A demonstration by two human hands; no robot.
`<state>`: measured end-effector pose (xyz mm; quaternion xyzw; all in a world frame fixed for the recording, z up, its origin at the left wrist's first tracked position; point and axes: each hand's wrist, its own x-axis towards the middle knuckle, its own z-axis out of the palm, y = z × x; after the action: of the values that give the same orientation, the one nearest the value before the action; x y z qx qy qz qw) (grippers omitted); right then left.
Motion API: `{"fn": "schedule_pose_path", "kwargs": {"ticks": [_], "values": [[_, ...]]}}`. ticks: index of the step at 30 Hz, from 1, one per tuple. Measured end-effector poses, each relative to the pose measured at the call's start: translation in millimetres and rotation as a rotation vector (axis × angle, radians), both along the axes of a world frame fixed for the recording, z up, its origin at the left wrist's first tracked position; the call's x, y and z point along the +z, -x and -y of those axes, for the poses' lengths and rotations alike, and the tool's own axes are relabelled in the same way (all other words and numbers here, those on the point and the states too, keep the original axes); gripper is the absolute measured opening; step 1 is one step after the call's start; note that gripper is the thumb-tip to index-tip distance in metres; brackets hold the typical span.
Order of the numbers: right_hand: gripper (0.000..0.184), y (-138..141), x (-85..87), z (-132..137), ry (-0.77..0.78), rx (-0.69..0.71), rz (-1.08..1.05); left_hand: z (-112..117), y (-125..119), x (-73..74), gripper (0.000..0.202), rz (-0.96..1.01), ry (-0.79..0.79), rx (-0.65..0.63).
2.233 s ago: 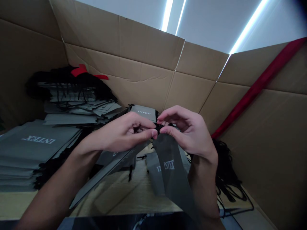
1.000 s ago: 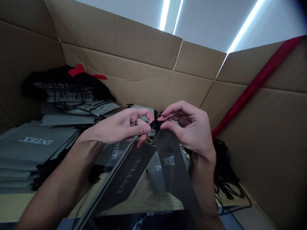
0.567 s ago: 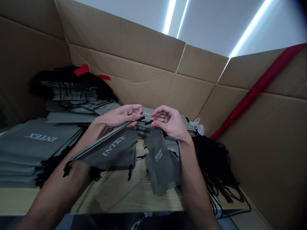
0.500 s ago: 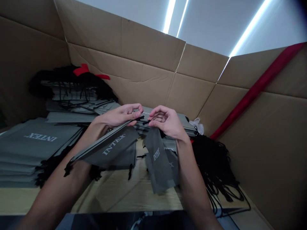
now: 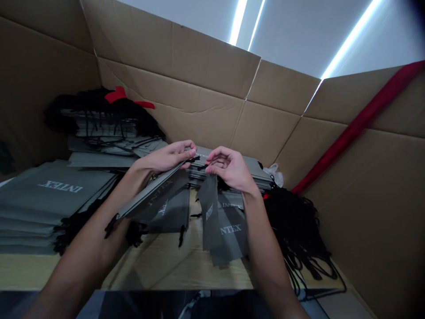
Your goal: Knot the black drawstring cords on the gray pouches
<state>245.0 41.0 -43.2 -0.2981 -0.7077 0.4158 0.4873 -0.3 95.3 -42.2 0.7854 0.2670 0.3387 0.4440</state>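
- Grey fabric bags printed INTEX fill both hands. The left hand [image 5: 168, 157] pinches the top corner of a flat bag [image 5: 151, 201], thumb and fingers closed on it, and the bag slopes down along the forearm.
- Beside it, the right hand [image 5: 229, 170] is closed on the top of a second bag [image 5: 210, 217], which hangs limp above the table [image 5: 159, 266].
- Short black cord ends [image 5: 196, 158] stick out at the fingertips of the two hands, which are close together but not touching.
- Just behind the hands lies a low stack of grey bags [image 5: 257, 170].
- At the left sits a taller stack [image 5: 49, 204]. Behind that, a further pile [image 5: 102, 133] tangled with black cords carries a red ribbon [image 5: 116, 94].
- Right of the right forearm lies a heap of black cords [image 5: 295, 221].
- All of it sits within cardboard walls [image 5: 206, 75], one crossed by a red stripe [image 5: 361, 119].
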Motion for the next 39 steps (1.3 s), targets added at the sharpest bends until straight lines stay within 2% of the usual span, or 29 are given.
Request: {"fn": "schedule_pose_path", "kwargs": {"ticks": [12,22,31,39], "values": [[0.031,-6.3,-3.4,-6.5,-0.049,-0.045,0.047,4.7,-4.9,5.0,0.049,-0.094,-0.067,0.011],[0.017,-10.6,-6.4,-10.4,-0.069,-0.086,0.167,7.7,-8.2,5.2,0.046,-0.069,-0.113,0.001],[0.042,2.0,-3.4,-5.4,-0.12,-0.059,0.133,22.9,-21.7,5.5,0.045,-0.016,-0.202,-0.008],[0.043,-6.4,5.1,5.5,-0.173,-0.099,0.043,43.4,-32.9,12.8,0.035,0.051,-0.284,0.023]]}}
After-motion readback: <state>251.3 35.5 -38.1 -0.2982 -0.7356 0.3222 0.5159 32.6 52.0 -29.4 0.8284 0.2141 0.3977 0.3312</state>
